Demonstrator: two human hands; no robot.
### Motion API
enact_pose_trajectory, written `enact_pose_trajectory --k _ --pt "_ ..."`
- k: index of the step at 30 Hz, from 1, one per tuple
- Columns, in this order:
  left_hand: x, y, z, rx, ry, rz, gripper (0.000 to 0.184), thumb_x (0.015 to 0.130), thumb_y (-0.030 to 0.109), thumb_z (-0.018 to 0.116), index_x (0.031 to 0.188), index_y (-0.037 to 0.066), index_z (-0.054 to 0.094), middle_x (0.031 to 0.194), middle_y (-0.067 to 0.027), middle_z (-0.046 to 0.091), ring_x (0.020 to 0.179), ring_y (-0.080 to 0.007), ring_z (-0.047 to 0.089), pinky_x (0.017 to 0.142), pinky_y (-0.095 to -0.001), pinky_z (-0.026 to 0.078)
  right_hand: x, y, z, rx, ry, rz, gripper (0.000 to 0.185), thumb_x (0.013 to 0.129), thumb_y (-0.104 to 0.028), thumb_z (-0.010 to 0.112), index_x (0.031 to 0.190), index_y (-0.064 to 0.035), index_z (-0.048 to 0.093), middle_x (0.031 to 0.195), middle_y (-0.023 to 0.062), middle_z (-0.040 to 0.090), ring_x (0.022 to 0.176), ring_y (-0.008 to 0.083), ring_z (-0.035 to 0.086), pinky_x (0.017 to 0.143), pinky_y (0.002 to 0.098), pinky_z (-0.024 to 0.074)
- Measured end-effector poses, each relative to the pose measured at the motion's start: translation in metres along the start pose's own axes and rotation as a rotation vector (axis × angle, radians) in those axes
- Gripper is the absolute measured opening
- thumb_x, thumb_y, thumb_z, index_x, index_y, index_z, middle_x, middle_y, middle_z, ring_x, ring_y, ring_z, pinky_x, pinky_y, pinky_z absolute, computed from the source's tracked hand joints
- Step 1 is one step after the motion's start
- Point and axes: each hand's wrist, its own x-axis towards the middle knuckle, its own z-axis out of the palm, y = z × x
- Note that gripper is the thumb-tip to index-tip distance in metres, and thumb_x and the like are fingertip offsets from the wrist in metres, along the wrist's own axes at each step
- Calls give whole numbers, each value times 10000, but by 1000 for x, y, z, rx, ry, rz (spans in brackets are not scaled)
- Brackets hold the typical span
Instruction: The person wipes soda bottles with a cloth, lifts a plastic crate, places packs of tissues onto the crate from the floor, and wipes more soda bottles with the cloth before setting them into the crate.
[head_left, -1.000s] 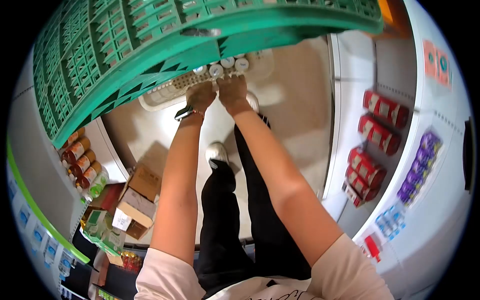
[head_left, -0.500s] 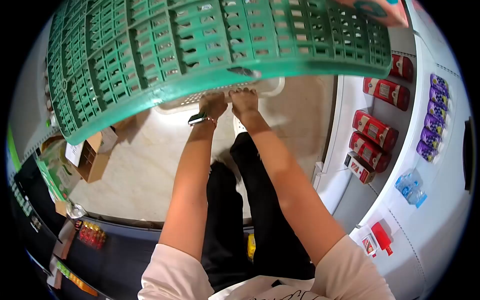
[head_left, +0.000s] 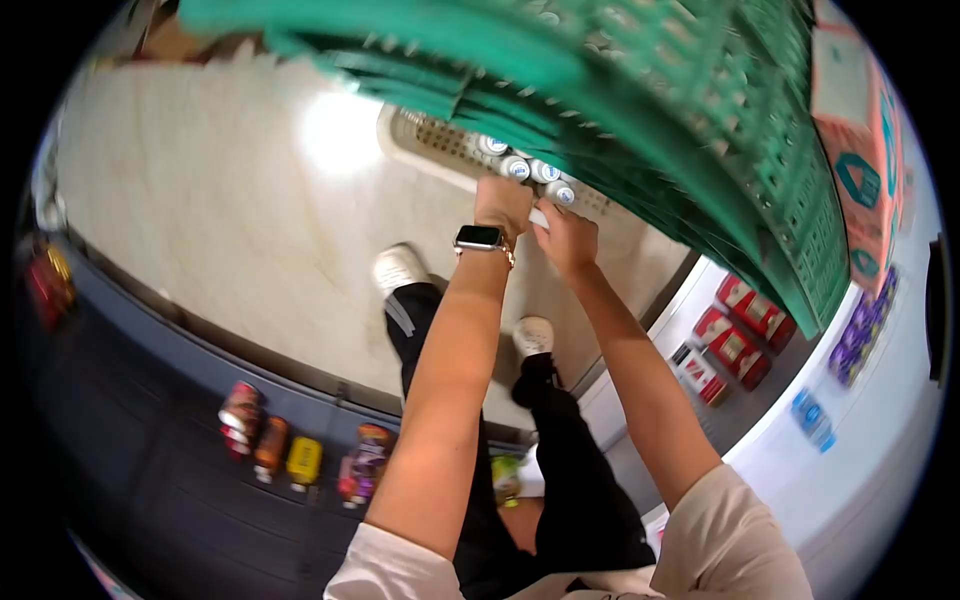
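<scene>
Both hands grip the near edge of a beige perforated plastic basket [head_left: 430,150], partly hidden beneath the green crate. My left hand [head_left: 503,203], with a watch at the wrist, is closed on the edge. Close on its right, my right hand [head_left: 570,240] is closed there too, with a short white piece of the rim showing between them. Inside the basket stand several containers with round white tops [head_left: 515,168]. Above the hands, a large green lattice crate [head_left: 640,120] fills the top of the view, blurred and tilted.
A pink box [head_left: 860,170] is beside the crate at right. White shelves on the right hold red packs [head_left: 730,345], purple packs [head_left: 865,325] and a blue bottle [head_left: 813,420]. On a dark shelf [head_left: 180,400] at lower left are several bottles and packets. Pale floor [head_left: 220,180] lies between.
The view has swung round, and the green crate now slants down to the right. My hands and the beige basket appear further right, with the basket's containers now visible. Both hands keep their grip.
</scene>
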Motion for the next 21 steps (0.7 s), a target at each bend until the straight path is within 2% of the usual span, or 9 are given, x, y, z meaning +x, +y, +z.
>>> enact_pose_trajectory --k 2,4,5,9,11,13,18,20,21 --pt "-13 0 14 -87 83 -44 175 787 239 571 897 192 699 919 -36 690 858 -193 661 710 -336 494 -18 -9 5 -104 -115 -38 281 723 -266 648 985 -187 584 792 51 655 693 266 646 549 406 505" --pt "-35 -2 6 -143 -62 31 203 805 261 568 942 186 697 972 -20 684 919 -183 647 773 -311 476 -16 -23 -3 -186 -282 29 326 758 -285 627 1074 -216 582 739 103 652 693 299 644 571 437 500" --pt "-34 -3 24 -91 168 50 240 804 304 607 992 181 692 1039 -5 670 986 -167 624 840 -289 441 -17 -32 -6 -199 -267 22 328 763 -290 632 1080 -217 585 742 109 654 681 305 642 573 439 500" --pt "-41 5 34 -128 -18 -59 250 874 264 514 1041 194 686 1129 18 637 1134 -138 536 919 -374 375 -45 -33 -1 -306 -191 -103 336 751 -321 670 1061 -211 603 693 137 643 630 327 633 578 445 498" --pt "-43 8 69 -152 126 -69 252 874 263 518 1055 204 683 1139 22 632 1136 -147 536 907 -360 377 -53 -40 6 -316 -198 -131 355 740 -328 680 1064 -208 603 665 149 634 616 337 628 577 446 497" --pt "-67 14 82 -77 57 -135 291 928 282 436 1108 248 661 1142 68 632 1083 -115 563 878 -410 354 -76 -49 7 -283 -231 -146 381 673 -198 667 1050 -164 616 661 152 629 618 351 620 599 456 494" --pt "-101 17 167 -300 258 -268 219 869 302 522 969 232 703 1004 49 679 963 -119 617 829 -379 376 -118 -79 29 -257 -277 -306 294 691 -217 679 971 -133 646 641 140 622 588 338 612 573 443 494" --pt "-142 9 165 -309 155 -227 325 708 471 666 910 221 711 928 15 692 885 -116 638 795 -362 397 -134 -98 33 -241 -316 -317 276 718 -268 685 962 -145 653 635 137 620 578 324 612 552 432 494" --pt "-150 7 188 -428 325 -295 325 709 467 663 916 222 711 926 18 691 890 -136 641 783 -353 412 -141 -107 36 -199 -299 -350 258 743 -316 679 957 -175 656 621 136 612 568 309 612 524 419 491"
